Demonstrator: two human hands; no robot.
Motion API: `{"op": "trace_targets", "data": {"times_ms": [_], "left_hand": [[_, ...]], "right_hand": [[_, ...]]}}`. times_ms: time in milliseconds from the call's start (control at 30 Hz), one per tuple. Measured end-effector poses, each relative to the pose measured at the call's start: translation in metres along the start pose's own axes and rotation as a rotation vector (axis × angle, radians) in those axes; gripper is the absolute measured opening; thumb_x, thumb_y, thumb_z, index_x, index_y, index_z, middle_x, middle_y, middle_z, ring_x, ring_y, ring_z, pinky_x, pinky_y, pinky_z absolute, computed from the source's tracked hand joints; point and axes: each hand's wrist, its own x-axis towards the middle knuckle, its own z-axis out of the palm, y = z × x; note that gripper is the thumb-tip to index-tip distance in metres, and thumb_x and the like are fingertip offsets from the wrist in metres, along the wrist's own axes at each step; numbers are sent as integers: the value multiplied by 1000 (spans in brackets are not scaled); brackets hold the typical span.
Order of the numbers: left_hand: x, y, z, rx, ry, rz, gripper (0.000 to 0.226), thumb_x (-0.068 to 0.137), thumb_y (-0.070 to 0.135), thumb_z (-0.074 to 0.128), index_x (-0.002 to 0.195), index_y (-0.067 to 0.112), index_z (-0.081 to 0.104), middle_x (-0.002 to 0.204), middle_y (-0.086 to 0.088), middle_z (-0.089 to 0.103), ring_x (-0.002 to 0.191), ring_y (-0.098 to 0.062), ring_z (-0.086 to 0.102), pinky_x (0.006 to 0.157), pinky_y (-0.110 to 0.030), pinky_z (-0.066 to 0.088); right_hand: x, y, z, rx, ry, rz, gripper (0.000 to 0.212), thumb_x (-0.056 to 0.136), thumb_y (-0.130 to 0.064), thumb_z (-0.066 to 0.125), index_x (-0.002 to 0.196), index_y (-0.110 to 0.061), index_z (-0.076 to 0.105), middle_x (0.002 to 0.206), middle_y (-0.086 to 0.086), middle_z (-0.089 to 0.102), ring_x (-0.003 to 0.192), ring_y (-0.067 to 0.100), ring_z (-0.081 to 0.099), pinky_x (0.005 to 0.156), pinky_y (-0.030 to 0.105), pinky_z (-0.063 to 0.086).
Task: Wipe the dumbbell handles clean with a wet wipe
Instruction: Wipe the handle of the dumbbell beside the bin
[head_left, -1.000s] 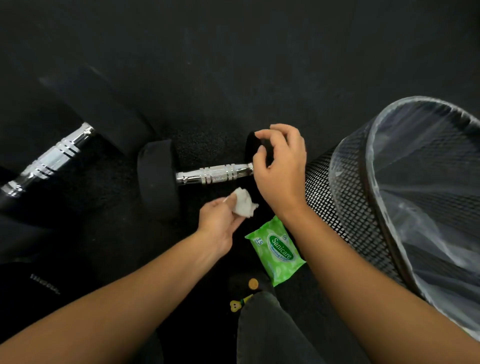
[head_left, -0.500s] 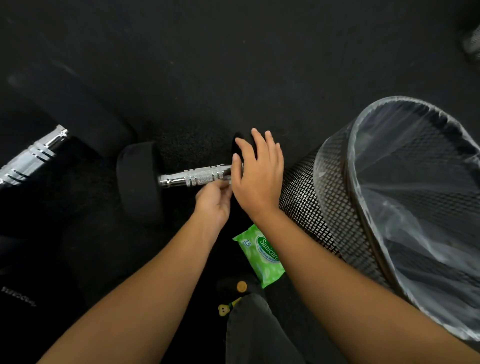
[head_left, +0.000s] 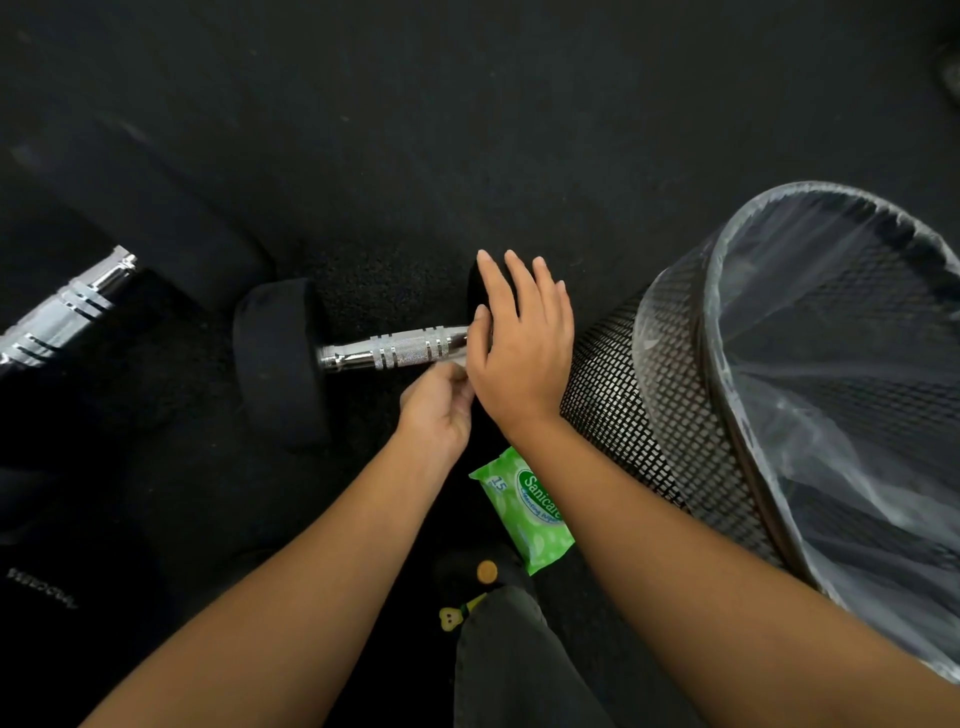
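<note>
A dumbbell (head_left: 280, 364) is lying on the black floor (head_left: 467, 130) in front of the person. Its shiny handle (head_left: 395, 351) is running left to right. The right hand (head_left: 524, 353) is pressing flat on the dumbbell's right end with its fingers straight, so that grip is released. The left hand (head_left: 436, 410) is sitting just under the right end of the handle. Its fingers are curling, and its grip is pinching a wet wipe (head_left: 458, 357) by the handle; only a small pale bit is showing. A green pack of wipes (head_left: 524, 509) is lying under the right wrist. A black mesh bin (head_left: 623, 395) with a clear bag is standing just to the right. Another dumbbell (head_left: 67, 306) is lying well apart, on the left.
</note>
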Motion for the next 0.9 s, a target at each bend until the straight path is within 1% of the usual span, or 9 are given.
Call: {"op": "trace_targets", "data": {"times_ms": [100,167,333,400,500,633,700,767,900], "left_hand": [[3,8,4,-14,21,32,22,84,-18,37,83,-8,57,80,-17,58,56,-16,64,58,-22,56],[7,12,5,-15,45,66,30,82,-22,35,101,-10,55,85,-20,57,71,-23,62,74,-29,56],[15,13,-5,-8,83,84,43,82,-21,36,124,-15,48,120,-29,55,113,-35,57,92,-37,50],[13,11,-6,-16,71,70,40,84,-19,37,122,-15,49,120,-28,56,106,-32,61,84,-31,56],[6,5,2,26,30,7,23,85,-15,39,95,-9,59,94,-21,60,64,-17,67,58,-23,56],[-1,4,9,87,3,-23,22,86,-13,39,84,-5,59,85,-15,60,53,-14,65,55,-21,55],[0,9,5,80,7,3,24,86,-15,36,96,-10,58,95,-22,60,68,-20,65,65,-24,57],[6,14,-3,19,34,2,29,87,-17,35,108,-12,54,108,-26,58,89,-26,62,92,-31,51],[7,34,-19,-47,114,8,27,89,-17,33,92,-6,57,99,-17,59,112,-28,55,108,-30,36]], "right_hand": [[0,1,1,-4,10,2,47,86,-19,50,134,-18,48,135,5,53,132,28,40,111,43,26],[0,2,1,-6,10,-6,47,86,-19,50,133,-17,49,135,5,53,132,28,40,111,43,26],[-1,3,2,-9,29,-20,45,85,-19,51,131,-16,52,134,6,54,131,28,42,111,43,27],[-1,3,2,-14,37,-20,45,85,-19,50,130,-15,53,134,6,54,131,28,42,110,43,27],[-1,2,3,-20,46,-15,45,85,-18,51,130,-14,53,133,6,55,131,27,43,110,43,27],[-1,2,4,-19,61,-14,45,84,-18,51,128,-12,54,133,6,56,130,27,44,110,43,27],[-1,3,3,-27,62,-16,45,85,-19,49,129,-11,54,132,6,56,130,27,44,110,43,27],[-2,3,2,-30,57,-26,45,85,-20,49,129,-11,54,133,6,55,130,27,44,110,43,28],[-1,3,2,-22,48,-26,43,87,-20,48,129,-12,54,133,6,55,130,27,43,110,42,28]]}}
